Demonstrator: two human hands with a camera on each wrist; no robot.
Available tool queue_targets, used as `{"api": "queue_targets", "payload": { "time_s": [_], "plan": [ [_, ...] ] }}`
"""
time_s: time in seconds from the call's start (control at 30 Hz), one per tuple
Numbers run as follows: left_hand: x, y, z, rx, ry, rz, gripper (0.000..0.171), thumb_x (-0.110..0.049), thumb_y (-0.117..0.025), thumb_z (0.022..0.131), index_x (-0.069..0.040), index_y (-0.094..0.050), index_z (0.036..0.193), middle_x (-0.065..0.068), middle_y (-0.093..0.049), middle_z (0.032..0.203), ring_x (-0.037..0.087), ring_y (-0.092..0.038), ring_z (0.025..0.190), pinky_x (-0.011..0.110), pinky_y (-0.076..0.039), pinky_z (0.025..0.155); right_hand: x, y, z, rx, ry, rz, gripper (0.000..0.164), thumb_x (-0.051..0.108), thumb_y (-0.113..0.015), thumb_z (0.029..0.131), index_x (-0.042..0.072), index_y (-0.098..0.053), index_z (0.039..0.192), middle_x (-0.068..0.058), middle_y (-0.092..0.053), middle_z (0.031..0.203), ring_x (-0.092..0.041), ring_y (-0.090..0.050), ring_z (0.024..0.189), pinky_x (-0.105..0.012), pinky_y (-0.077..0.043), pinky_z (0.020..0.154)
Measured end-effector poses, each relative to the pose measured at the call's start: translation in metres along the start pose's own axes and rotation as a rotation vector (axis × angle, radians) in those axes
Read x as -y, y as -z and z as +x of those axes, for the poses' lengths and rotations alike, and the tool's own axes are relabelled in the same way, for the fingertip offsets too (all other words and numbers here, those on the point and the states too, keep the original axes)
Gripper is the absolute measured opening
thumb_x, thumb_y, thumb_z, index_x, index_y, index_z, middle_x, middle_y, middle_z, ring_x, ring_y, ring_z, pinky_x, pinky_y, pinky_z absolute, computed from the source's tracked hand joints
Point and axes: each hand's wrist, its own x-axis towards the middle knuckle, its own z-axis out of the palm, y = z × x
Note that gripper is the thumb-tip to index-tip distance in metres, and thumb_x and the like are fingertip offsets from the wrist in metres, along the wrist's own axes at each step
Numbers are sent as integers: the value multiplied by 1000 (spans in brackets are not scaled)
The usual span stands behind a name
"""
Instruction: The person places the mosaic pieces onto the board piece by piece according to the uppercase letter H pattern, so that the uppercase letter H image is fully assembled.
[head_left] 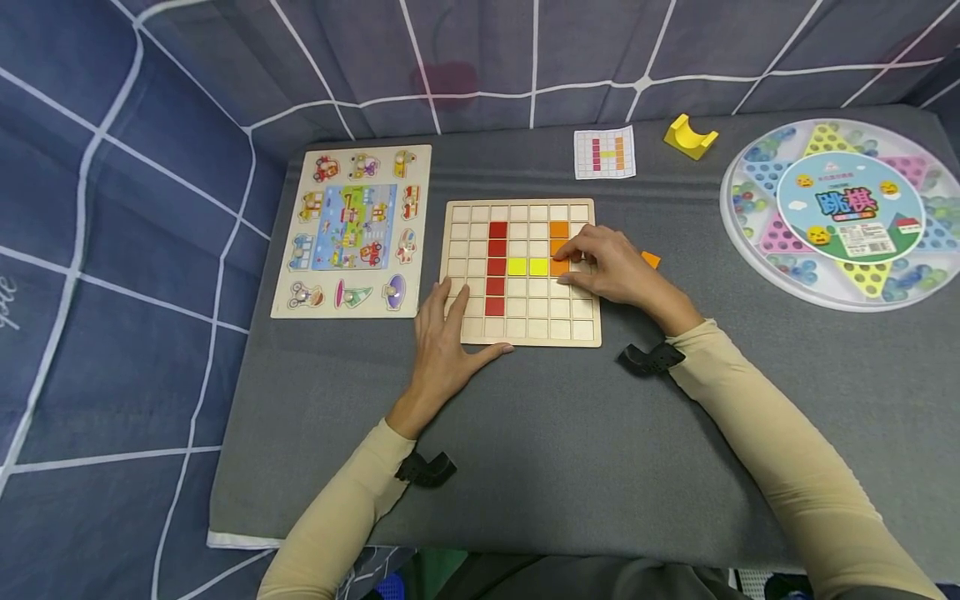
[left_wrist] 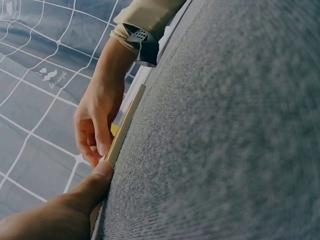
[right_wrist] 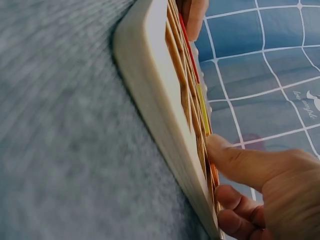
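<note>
A wooden grid board [head_left: 522, 332] lies on the table, with red tiles [head_left: 497, 267] in one column, two yellow tiles [head_left: 528, 267] beside it and orange tiles [head_left: 558, 229] in a column to the right. My right hand [head_left: 607, 265] has thumb and forefinger at either side of the lowest orange tile [head_left: 557, 267], pinching it at its square. In the right wrist view the thumb [right_wrist: 235, 157] meets the board's tiled surface. My left hand [head_left: 442, 346] rests spread over the board's lower left corner, its thumb along the front edge.
Another orange tile [head_left: 650, 259] lies right of the board, partly behind my right hand. A small pattern card [head_left: 604, 153] and a yellow curved block [head_left: 688, 137] sit farther back. A picture puzzle board [head_left: 296, 292] is at left, a round board-game box [head_left: 847, 204] at right.
</note>
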Motion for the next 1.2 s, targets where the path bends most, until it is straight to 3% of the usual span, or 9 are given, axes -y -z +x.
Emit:
{"api": "queue_targets", "payload": {
  "time_s": [0.17,0.67,1.2],
  "plan": [
    [-1,0,1,-8,-6,-7,104,-53,-87,65,0,-45,144,25,-33,152,41,-25,144,60,-20,112,-3,9,-6,-28,33,-10,29,14,-83,78,8,-72,104,-9,-62,91,-21,-53,83,-35,-37,75],
    [0,2,2,-29,-22,3,103,-52,-88,64,0,-47,143,26,-35,150,42,-28,142,60,-22,111,-24,55,-55,-89,-127,-129,33,6,-82,78,6,-71,110,-9,-56,91,-16,-46,78,-24,-33,69],
    [-1,1,-1,-22,-14,-4,102,-51,-88,65,0,-47,143,26,-36,150,43,-29,142,60,-22,111,-35,50,-64,-19,-88,-116,40,12,-86,74,7,-72,111,-9,-52,92,-17,-42,81,-29,-30,72]
  ]
}}
